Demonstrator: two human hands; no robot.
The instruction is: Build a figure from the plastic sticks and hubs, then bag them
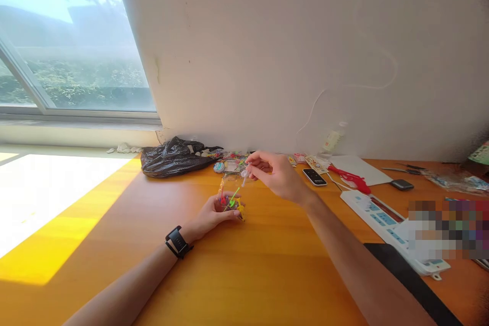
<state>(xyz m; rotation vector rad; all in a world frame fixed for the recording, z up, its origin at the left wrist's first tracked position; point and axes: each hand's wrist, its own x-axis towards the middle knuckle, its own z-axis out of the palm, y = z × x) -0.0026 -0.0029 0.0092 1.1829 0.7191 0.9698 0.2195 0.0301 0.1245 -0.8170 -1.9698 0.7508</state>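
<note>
Near the middle of the desk, my left hand [209, 215], with a black watch on the wrist, is closed around small coloured plastic pieces [232, 204]. Red, bright green and yellow parts with thin sticks show between its fingers and thumb. They seem to lie in or by clear plastic, though I cannot make out its shape. Above and slightly to the right, my right hand [280, 177] pinches a small whitish plastic piece [244, 178] that hangs down from its fingertips, apart from the coloured pieces. Their exact kind is too small to tell.
A black plastic bag [175, 159] lies at the back left beside small packets [237, 157]. To the right are a black-faced device [315, 177], a red toy gun [349, 179], a white power strip [385, 221] and a bottle [335, 138] by the wall.
</note>
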